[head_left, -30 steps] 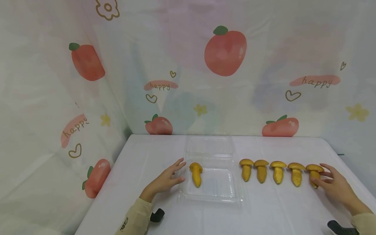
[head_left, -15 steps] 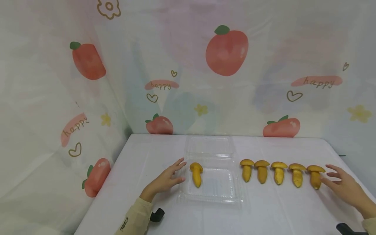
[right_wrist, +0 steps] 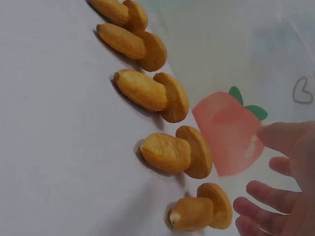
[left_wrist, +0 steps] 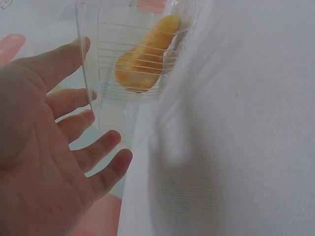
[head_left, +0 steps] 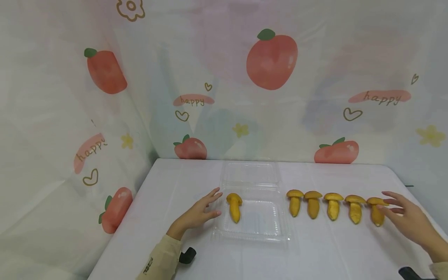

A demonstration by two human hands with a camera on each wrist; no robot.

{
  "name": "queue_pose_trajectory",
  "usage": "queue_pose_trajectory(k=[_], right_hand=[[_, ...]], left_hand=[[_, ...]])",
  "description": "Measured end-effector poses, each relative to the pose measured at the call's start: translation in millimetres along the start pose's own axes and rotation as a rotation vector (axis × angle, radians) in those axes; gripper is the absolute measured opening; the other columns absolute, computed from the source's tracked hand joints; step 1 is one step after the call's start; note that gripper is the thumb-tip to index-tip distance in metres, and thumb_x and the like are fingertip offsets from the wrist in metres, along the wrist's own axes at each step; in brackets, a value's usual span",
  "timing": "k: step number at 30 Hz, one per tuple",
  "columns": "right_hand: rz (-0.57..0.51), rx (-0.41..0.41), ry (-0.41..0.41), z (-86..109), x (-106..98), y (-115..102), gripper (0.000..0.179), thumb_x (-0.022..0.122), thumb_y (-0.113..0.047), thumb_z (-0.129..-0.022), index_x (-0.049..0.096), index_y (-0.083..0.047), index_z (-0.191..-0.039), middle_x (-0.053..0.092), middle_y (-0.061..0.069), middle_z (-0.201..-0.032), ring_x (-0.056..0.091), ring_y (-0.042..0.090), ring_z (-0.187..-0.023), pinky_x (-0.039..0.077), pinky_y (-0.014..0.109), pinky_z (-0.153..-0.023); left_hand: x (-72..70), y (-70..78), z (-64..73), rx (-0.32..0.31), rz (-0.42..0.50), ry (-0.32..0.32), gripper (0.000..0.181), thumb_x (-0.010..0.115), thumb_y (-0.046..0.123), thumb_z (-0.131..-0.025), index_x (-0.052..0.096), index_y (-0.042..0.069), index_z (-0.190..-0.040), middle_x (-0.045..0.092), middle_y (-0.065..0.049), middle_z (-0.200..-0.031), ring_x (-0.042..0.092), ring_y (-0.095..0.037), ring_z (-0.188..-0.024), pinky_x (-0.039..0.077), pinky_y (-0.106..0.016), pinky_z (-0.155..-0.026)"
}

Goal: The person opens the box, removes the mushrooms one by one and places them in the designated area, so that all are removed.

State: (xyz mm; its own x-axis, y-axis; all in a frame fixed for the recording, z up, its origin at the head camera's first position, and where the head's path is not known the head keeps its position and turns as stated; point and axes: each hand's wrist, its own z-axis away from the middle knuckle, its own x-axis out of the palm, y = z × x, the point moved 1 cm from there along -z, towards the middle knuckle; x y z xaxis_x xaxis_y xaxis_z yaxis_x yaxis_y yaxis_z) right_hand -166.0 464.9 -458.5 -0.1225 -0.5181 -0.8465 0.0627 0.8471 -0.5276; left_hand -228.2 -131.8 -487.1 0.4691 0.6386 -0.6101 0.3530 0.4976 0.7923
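Note:
My left hand (head_left: 197, 213) is at the left side of a clear plastic container (head_left: 259, 235), fingers spread and mostly straight. In the left wrist view its fingertips reach the rim of the container (left_wrist: 88, 73); whether they press it I cannot tell. One yellow mushroom (head_left: 235, 210) lies in the left part of the container's base. My right hand (head_left: 407, 216) hovers at the rightmost yellow mushroom (head_left: 377, 215) of a row, partly covering its cap. In the right wrist view the fingers (right_wrist: 268, 196) are loosely extended, a small gap from that mushroom (right_wrist: 194, 214), holding nothing.
Several more yellow mushrooms, such as this one (head_left: 333, 208), lie in a row right of the container. The container's lid (head_left: 250, 173) is folded back toward the fruit-printed backdrop (head_left: 224, 77). A white cloth covers the table (head_left: 315, 256).
My right hand moved right, away from the rightmost mushroom, then came slightly back left over its cap. That mushroom stays in the row. The left hand has not visibly moved.

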Motion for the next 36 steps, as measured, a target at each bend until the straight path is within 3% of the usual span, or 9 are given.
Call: queue_pose_trajectory(k=[8, 12, 16, 22, 28, 36], right_hand=[[-0.078, -0.013, -0.036, 1.8, 12.4, -23.3, 0.065, 0.055, -0.024, -0.105, 0.027, 0.015, -0.148, 0.044, 0.05, -0.131, 0.051, 0.066, -0.107, 0.06, 0.052, -0.066], [-0.097, -0.021, -0.055, 4.3, 17.6, -35.7, 0.064, 0.054, -0.026, -0.105, 0.027, 0.013, -0.149, 0.046, 0.048, -0.131, 0.051, 0.065, -0.11, 0.062, 0.042, -0.064], [-0.103, -0.047, -0.058, 3.2, 23.6, -47.8, 0.064, 0.056, -0.026, -0.105, 0.028, 0.012, -0.149, 0.047, 0.048, -0.131, 0.053, 0.064, -0.112, 0.062, 0.041, -0.067], [-0.128, -0.107, -0.044, 1.0, 33.4, -63.1, 0.059, 0.06, -0.018, -0.103, 0.033, 0.012, -0.146, 0.052, 0.046, -0.129, 0.058, 0.061, -0.108, 0.062, 0.031, -0.066], [-0.14, -0.104, -0.071, 1.4, 37.7, -75.6, 0.059, 0.058, -0.022, -0.104, 0.034, 0.01, -0.148, 0.052, 0.044, -0.131, 0.055, 0.062, -0.114, 0.062, 0.046, -0.073], [-0.165, -0.16, -0.105, 4.3, 47.5, -89.8, 0.056, 0.059, -0.021, -0.103, 0.039, 0.006, -0.148, 0.054, 0.041, -0.132, 0.058, 0.058, -0.113, 0.063, 0.039, -0.073]], left_hand=[[-0.3, 0.9, 0.3, -0.01, 0.011, -0.001, 0.066, 0.062, 0.023, -0.102, 0.033, 0.007, -0.158, 0.015, -0.011, -0.172, 0.021, -0.038, -0.156, 0.034, -0.062, -0.118], [0.1, 0.5, -0.4, -0.004, 0.008, 0.001, 0.066, 0.062, 0.023, -0.102, 0.033, 0.006, -0.158, 0.015, -0.011, -0.171, 0.021, -0.038, -0.156, 0.034, -0.062, -0.118], [0.4, -0.6, -0.6, -0.007, 0.008, -0.002, 0.066, 0.062, 0.022, -0.102, 0.032, 0.005, -0.158, 0.014, -0.011, -0.172, 0.02, -0.038, -0.156, 0.033, -0.062, -0.118], [-0.7, -0.7, 0.3, -0.016, 0.011, -0.004, 0.067, 0.062, 0.025, -0.102, 0.032, 0.008, -0.159, 0.014, -0.009, -0.172, 0.02, -0.038, -0.157, 0.032, -0.061, -0.119], [-1.5, 1.1, 0.6, -0.007, 0.009, -0.002, 0.067, 0.063, 0.027, -0.101, 0.033, 0.006, -0.158, 0.015, -0.01, -0.172, 0.021, -0.038, -0.156, 0.033, -0.061, -0.119], [-1.3, 2.2, 0.4, 0.002, 0.013, -0.003, 0.066, 0.063, 0.022, -0.101, 0.033, 0.004, -0.157, 0.015, -0.013, -0.171, 0.021, -0.04, -0.156, 0.034, -0.063, -0.118]])
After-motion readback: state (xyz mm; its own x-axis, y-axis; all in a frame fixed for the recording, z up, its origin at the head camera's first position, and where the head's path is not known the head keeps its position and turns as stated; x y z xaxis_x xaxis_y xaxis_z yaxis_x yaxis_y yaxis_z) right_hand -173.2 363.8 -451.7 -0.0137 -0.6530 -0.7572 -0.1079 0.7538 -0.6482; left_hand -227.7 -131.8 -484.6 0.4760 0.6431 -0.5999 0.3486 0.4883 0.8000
